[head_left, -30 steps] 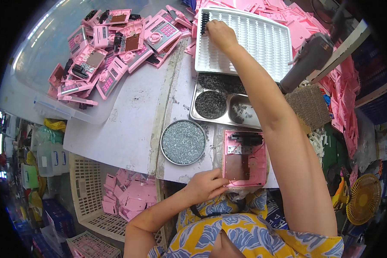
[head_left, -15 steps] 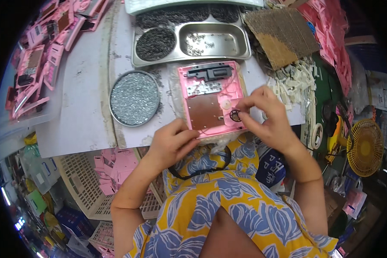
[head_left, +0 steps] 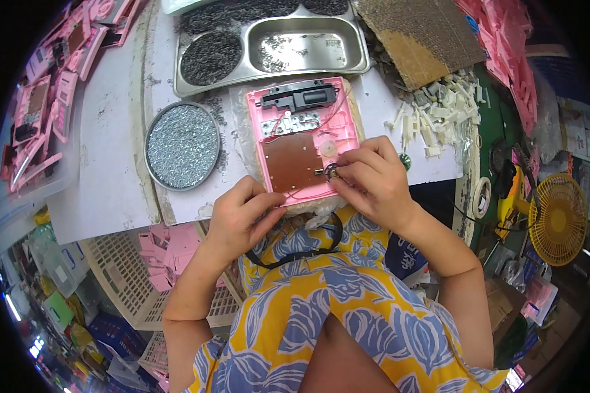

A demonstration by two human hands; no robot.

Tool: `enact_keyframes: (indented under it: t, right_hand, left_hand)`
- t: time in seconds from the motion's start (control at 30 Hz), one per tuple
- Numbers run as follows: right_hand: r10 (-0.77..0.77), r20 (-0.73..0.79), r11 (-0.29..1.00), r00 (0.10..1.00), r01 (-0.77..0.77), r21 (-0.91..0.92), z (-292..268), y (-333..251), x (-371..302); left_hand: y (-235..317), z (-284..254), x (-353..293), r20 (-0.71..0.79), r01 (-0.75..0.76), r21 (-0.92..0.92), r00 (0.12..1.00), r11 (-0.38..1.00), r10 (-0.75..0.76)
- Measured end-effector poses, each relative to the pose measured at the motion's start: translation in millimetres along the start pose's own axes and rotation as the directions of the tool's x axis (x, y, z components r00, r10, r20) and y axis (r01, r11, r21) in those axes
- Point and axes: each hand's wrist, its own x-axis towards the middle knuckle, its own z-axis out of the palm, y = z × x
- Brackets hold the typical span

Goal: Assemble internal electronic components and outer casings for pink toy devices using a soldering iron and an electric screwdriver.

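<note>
In front of me on the table lies an open pink plastic casing. Inside it are a brown circuit board, a black plastic mechanism, a metal plate, a whitish disc and thin red wires. My right hand pinches a small round dark part that looks like a speaker, tilted beside the board's right edge; the fingers partly cover it. At the casing's lower left corner, my left hand grips the rim with closed fingertips.
Left of the casing stands a round dish of small silvery pieces. Behind is a metal tray with dark screws. White plastic parts and cardboard lie right; pink casings pile up far left. A basket stands below.
The casing and tray sit further left in the picture, as the view has shifted. My right hand has tipped the round part up and brought it closer to the board's edge.
</note>
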Motion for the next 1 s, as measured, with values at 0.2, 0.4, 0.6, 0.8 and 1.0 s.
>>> enact_keyframes:
  t: [0.2, 0.4, 0.6, 0.8, 1.0]
  right_hand:
    - [0.05, 0.041, 0.996, 0.998, -0.053, 0.067, -41.6, 14.2, 7.0]
    - [0.428, -0.002, 0.883, 0.904, -0.419, -0.211, -76.7, 62.1, 0.7]
    - [0.227, 0.099, 0.926, 0.969, -0.184, -0.33, -61.1, 75.1, 15.7]
    - [0.384, -0.03, 0.902, 0.923, -0.367, 0.229, -69.9, 58.1, 9.9]
    - [0.51, -0.125, 0.808, 0.851, -0.424, 0.41, -73.7, 52.3, -7.0]
  left_hand:
    - [2.5, -4.4, 4.4, 0.051, -0.025, 0.058, 0.998, 0.998, 0.022]
    - [16.3, -21.9, 20.1, 0.212, -0.03, 0.117, 0.977, 0.993, 0.005]
    - [20.6, -54.8, 87.1, 0.151, -0.134, 0.075, 0.981, 0.988, 0.122]
    - [-39.8, -39.9, 201.5, 0.066, -0.149, 0.525, 0.989, 0.838, 0.134]
    - [-48.6, 4.2, 257.5, 0.16, -0.231, 0.533, 0.972, 0.814, 0.171]
